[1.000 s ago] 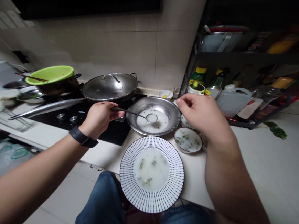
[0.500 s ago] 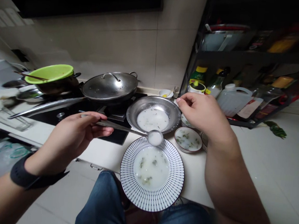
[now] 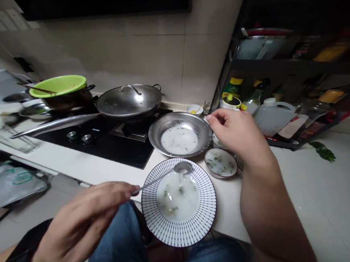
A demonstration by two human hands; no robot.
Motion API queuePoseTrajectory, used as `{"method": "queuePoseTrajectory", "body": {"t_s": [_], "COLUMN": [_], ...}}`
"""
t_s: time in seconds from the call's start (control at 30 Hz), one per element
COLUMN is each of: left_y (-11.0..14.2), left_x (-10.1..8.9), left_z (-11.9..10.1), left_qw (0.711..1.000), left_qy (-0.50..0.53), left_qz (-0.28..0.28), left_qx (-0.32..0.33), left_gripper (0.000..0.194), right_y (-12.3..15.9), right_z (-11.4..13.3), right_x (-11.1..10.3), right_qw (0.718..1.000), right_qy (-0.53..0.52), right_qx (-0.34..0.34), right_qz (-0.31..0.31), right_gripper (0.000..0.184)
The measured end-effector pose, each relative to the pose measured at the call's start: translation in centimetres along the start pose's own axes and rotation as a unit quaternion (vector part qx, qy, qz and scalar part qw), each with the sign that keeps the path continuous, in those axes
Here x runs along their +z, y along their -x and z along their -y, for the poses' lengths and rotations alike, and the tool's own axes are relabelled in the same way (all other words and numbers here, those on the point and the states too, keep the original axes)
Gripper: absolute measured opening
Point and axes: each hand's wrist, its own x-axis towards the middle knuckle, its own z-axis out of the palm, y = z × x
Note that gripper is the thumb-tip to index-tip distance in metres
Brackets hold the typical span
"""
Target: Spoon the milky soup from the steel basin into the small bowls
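My left hand (image 3: 86,221) is closed around the handle of a metal spoon (image 3: 171,172). The spoon's bowl is tipped over the far side of a striped plate (image 3: 204,220) that holds white porridge with green bits. Behind the plate stands a steel bowl (image 3: 203,130) with white liquid in it. My right hand (image 3: 238,134) rests at that bowl's right rim with thumb and fingers pinched together; what they grip is hidden. A small dish (image 3: 221,163) with green bits sits just below that hand.
A lidded wok (image 3: 129,101) with a long handle sits on the black hob (image 3: 101,143). A green bowl (image 3: 59,85) tops a pot at left. Bottles and a white jug (image 3: 273,116) stand by a dark rack at right. My jeans-clad knees show below the counter edge.
My left hand carried the spoon from the steel bowl back toward me and tipped it over the striped plate. The right hand stayed at the bowl's rim.
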Motion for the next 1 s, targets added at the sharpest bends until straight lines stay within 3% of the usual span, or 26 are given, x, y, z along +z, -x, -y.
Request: {"method": "queuePoseTrajectory", "body": {"t_s": [0.1, 0.2, 0.33, 0.37, 0.47, 0.57, 0.7, 0.9, 1.0], "left_y": [0.7, 0.2, -2.9, -4.0, -7.6, -10.3, -11.6, -11.3, -11.8], "left_x": [-0.8, -0.7, 1.1, 1.6, 3.3, 4.6, 6.0, 6.6, 6.8], "left_z": [0.1, 0.7, 2.4, 3.1, 5.5, 8.2, 10.3, 9.5, 8.9], "left_qw": [0.991, 0.991, 0.997, 0.990, 0.965, 0.953, 0.953, 0.929, 0.888], "left_qy": [-0.021, -0.026, -0.008, -0.002, 0.024, 0.029, 0.043, 0.112, 0.194], "left_qz": [0.078, 0.079, -0.072, -0.119, -0.178, -0.183, -0.167, -0.173, -0.199], "left_qx": [0.104, 0.109, -0.020, -0.076, -0.192, -0.241, -0.251, -0.308, -0.366], "left_gripper": [0.064, 0.067, 0.038, 0.028, 0.022, 0.024, 0.020, 0.020, 0.015], "right_y": [0.0, 0.0, 0.0, 0.0, 0.0, 0.1, 0.1, 0.0, 0.0], "right_z": [0.0, 0.0, 0.1, 0.2, 0.2, 0.2, 0.2, 0.0, 0.0], "right_x": [0.1, 0.0, 0.0, -0.1, -0.1, -0.1, -0.2, -0.2, -0.2], "right_qw": [1.000, 1.000, 1.000, 1.000, 1.000, 1.000, 1.000, 1.000, 1.000], "right_qy": [-0.003, -0.004, 0.002, 0.003, 0.005, 0.002, -0.002, -0.007, -0.006], "right_qx": [0.000, -0.002, -0.001, -0.001, 0.002, -0.001, 0.004, 0.003, 0.000], "right_qz": [0.000, -0.001, -0.002, 0.000, 0.003, 0.003, 0.001, -0.003, -0.006], "right_gripper": [0.029, 0.029, 0.029, 0.029, 0.029, 0.030, 0.029, 0.027, 0.027]}}
